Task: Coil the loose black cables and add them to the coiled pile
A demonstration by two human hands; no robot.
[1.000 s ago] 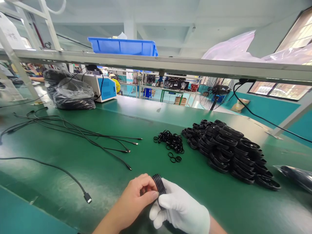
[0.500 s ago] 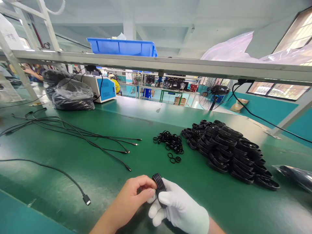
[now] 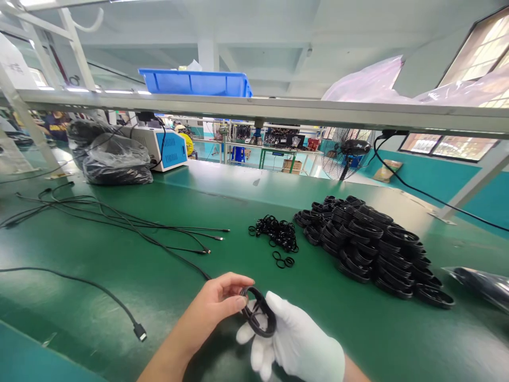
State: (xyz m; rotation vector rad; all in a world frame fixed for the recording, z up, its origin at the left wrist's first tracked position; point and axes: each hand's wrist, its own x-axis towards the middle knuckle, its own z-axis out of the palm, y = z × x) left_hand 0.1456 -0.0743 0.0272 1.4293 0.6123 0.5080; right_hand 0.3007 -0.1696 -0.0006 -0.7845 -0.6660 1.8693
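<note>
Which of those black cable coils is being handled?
The single coil pinched by the bare left hand, with the gloved right hand at its other side; the other coils lie heaped on the green table, over to the right.

No legible txt; lettering on bkgd shirt (image 3: 58, 127) & fan hub (image 3: 357, 147) too blurry.

Bright; daylight from window (image 3: 483, 58) at right | glare on green tabletop (image 3: 87, 329) | edges stretched | distance soft

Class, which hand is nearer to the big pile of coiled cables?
Right. The gloved right hand is on the near side of the pile, toward its left; the bare left hand is farther left.
</note>
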